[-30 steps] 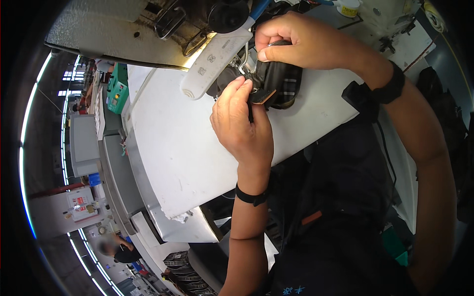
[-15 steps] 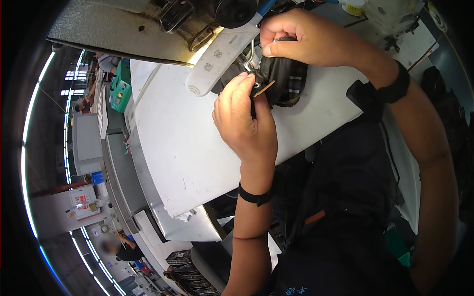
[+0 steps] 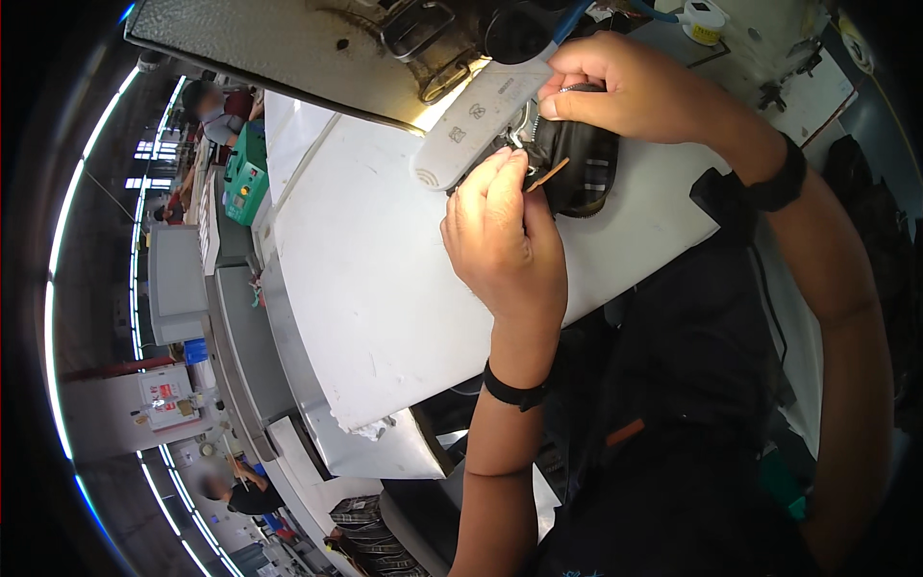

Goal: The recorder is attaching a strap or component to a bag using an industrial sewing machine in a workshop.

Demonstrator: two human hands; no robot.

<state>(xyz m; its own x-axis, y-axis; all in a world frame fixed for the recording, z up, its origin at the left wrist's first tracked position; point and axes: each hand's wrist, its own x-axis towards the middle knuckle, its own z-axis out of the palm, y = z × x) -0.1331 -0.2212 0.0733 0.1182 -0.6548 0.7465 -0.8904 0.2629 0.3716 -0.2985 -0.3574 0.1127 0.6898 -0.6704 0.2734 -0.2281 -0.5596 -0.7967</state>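
Observation:
A small black fabric piece (image 3: pixel 585 159) with a metal-toothed zipper and a plaid patch lies under the head of a sewing machine (image 3: pixel 279 58). My left hand (image 3: pixel 505 231) is closed on its near left part, fingertips close to the metal presser foot (image 3: pixel 522 127). A narrow orange-brown strip (image 3: pixel 550 174) sticks out beside my left thumb. On the far side, my right hand (image 3: pixel 639 91) pinches the zippered edge between thumb and fingers. The stitching spot is partly hidden by my left fingers and a pale elongated bar (image 3: pixel 476 125) on the machine.
The white worktable (image 3: pixel 385 288) spreads out left of and below my hands. A white bottle with a yellow label (image 3: pixel 704 21) stands at the far right. Beyond the table's left edge are a green box (image 3: pixel 247 173), grey benches and people. Folded plaid fabric (image 3: pixel 365 534) lies at lower left.
The whole view has shifted, so the machine, table and hands all appear farther right and slightly lower. Both hands keep their hold on the fabric with little visible movement against the machine.

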